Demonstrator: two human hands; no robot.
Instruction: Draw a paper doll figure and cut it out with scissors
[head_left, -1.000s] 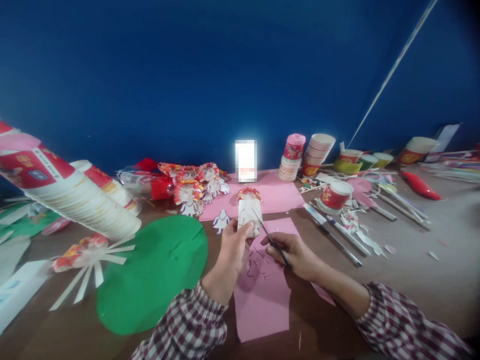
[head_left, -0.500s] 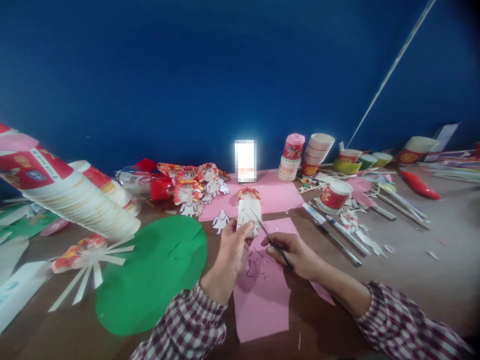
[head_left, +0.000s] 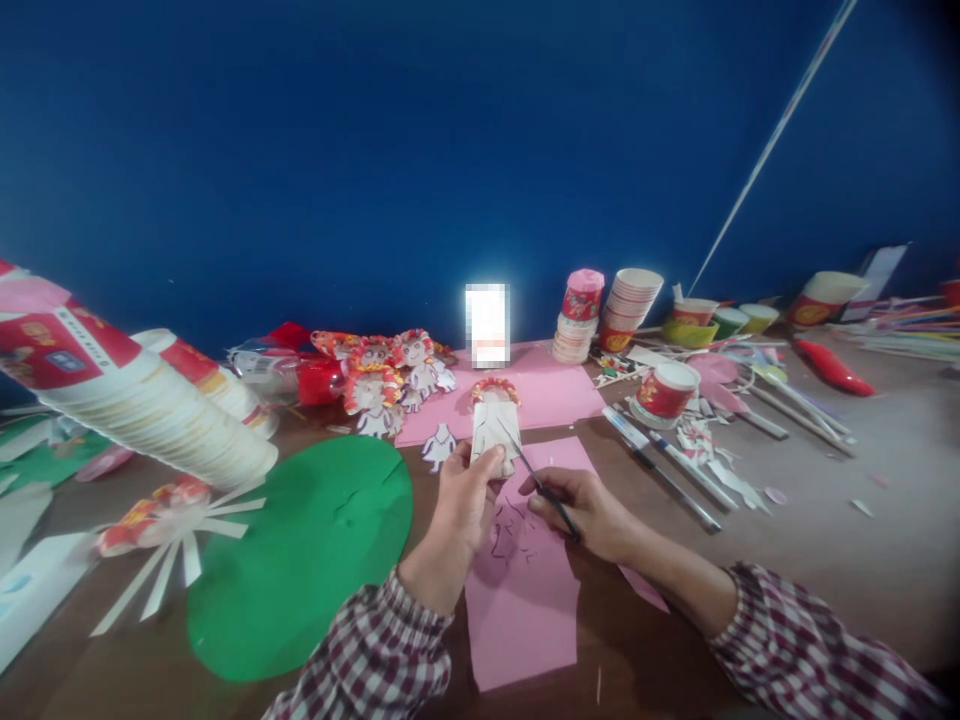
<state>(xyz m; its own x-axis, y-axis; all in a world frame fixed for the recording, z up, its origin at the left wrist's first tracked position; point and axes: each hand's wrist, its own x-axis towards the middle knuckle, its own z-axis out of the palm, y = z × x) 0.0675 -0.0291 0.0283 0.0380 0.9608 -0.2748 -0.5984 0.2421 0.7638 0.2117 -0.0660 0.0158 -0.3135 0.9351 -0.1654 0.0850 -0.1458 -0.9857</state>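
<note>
My left hand [head_left: 463, 495] is closed on a white paper cutout [head_left: 495, 428]. It carries drawn dark lines, and a red-and-yellow fringed rim shows at its top. In my right hand [head_left: 589, 512], thumb and fingers close around slim dark-handled scissors [head_left: 534, 478], their thin end lying against the cutout's right side. The fingers partly cover the handle. Below both hands lies a pink paper sheet [head_left: 525, 620] with dark scribbled marks. A small white dress-shaped cutout [head_left: 439, 448] rests just left of my left hand.
Left is a green paper shape [head_left: 300, 560], with leaning stacked cups [head_left: 165, 415] beyond. Several paper figures [head_left: 416, 355] sit farther back. On the right are pens [head_left: 686, 480], a red-and-white cup [head_left: 667, 392], paper scraps [head_left: 739, 490] and more cups [head_left: 634, 300].
The view has shifted slightly, so the surroundings sit a little left. Both hands keep the same hold and nearly the same pose.
</note>
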